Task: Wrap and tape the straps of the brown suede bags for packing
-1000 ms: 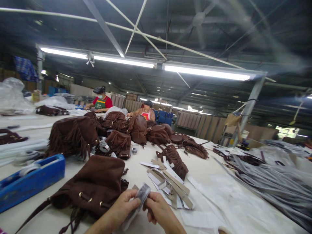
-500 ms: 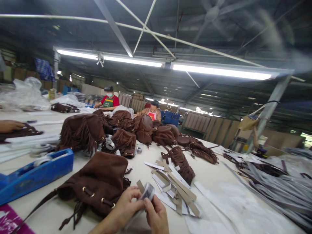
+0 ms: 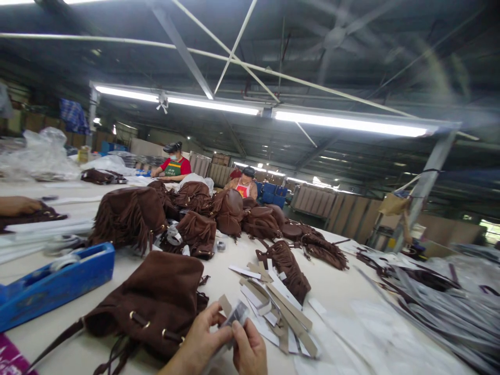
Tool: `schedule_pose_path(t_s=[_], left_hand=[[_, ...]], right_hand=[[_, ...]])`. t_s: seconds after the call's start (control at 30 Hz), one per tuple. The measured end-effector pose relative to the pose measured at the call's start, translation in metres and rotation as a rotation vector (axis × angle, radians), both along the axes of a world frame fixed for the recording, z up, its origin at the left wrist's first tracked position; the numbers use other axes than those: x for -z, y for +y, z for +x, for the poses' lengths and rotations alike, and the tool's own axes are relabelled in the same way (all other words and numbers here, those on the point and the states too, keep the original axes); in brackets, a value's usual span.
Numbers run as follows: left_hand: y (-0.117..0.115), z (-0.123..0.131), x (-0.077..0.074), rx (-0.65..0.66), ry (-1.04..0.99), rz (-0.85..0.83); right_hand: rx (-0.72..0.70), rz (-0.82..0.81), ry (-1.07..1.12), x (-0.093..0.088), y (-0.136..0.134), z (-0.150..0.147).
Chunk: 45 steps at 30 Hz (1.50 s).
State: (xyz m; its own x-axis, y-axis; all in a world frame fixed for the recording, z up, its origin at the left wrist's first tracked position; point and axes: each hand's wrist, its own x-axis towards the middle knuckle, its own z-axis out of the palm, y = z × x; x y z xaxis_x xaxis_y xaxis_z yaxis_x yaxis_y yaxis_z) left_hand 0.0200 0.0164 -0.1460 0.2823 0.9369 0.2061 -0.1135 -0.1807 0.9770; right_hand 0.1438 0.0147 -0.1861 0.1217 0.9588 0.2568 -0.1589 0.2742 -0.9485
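Low in the middle, my left hand (image 3: pixel 201 333) and my right hand (image 3: pixel 250 345) meet, fingers closed on a small piece of greyish clear film (image 3: pixel 239 312). A grey-beige card strip (image 3: pixel 225 304) sticks up from behind the left fingers; how film and strip join is hidden. Beside my left hand lies a brown drawstring bag (image 3: pixel 164 291) with gold eyelets and a long strap. To the right of my hands is a loose heap of grey-and-white card strips (image 3: pixel 287 312), against a fringed brown bag (image 3: pixel 289 268).
A blue tape dispenser (image 3: pixel 74 281) stands at left. Several brown fringed bags (image 3: pixel 128 213) are piled across the table's middle. Grey straps (image 3: pixel 437 307) lie at right. Another person's hand (image 3: pixel 19 205) rests on brown material at far left; two people (image 3: pixel 174 165) work beyond the pile.
The view has shifted slightly, so the table sits a little lower in the picture. Both hands keep their grip, and the clear film has turned a little between the fingers.
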Motion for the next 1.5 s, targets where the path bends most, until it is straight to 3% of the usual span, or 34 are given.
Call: schedule_pose_path(t_s=[0.13, 0.2, 0.27, 0.4, 0.47, 0.67, 0.8, 0.87, 0.93, 1.03, 1.17, 1.37, 1.5], left_hand=[[-0.007, -0.004, -0.003, -0.169, 0.215, 0.119], [-0.008, -0.005, -0.003, -0.193, 0.272, 0.118], [-0.008, -0.005, -0.003, -0.161, 0.264, 0.115], [-0.004, -0.005, 0.0, -0.026, 0.095, 0.096], [-0.004, -0.005, 0.001, 0.021, 0.071, 0.087], [-0.01, -0.007, -0.004, 0.169, 0.086, 0.105], [-0.012, -0.011, -0.007, 0.16, 0.273, 0.198], [-0.012, -0.013, -0.006, 0.139, 0.339, 0.215], [-0.011, -0.015, -0.005, 0.145, 0.372, 0.207], [-0.012, -0.017, -0.007, 0.136, 0.48, 0.205], [-0.017, -0.019, -0.013, 0.093, 0.557, 0.202], [-0.024, -0.013, -0.017, 0.078, 0.571, 0.174], [-0.025, -0.009, -0.013, 0.018, 0.518, 0.053]], right_hand=[[-0.012, -0.125, -0.028, -0.003, -0.004, 0.004], [-0.034, -0.214, -0.045, -0.003, -0.012, 0.01], [-0.019, -0.223, 0.0, -0.002, -0.022, 0.019], [-0.079, -0.048, 0.067, 0.003, -0.04, 0.037], [-0.148, 0.005, -0.081, 0.001, -0.044, 0.046], [-0.235, 0.388, -0.916, -0.025, -0.036, 0.068], [-0.104, 0.561, -1.103, -0.037, -0.029, 0.069], [-0.04, 0.613, -1.088, -0.04, -0.026, 0.066], [-0.079, 0.601, -1.025, -0.041, -0.025, 0.063], [-0.182, 0.478, -0.866, -0.038, -0.025, 0.057], [-0.068, 0.284, -0.606, -0.027, -0.028, 0.047], [0.043, 0.136, -0.441, -0.019, -0.029, 0.038], [0.009, 0.005, -0.309, -0.019, -0.025, 0.039]])
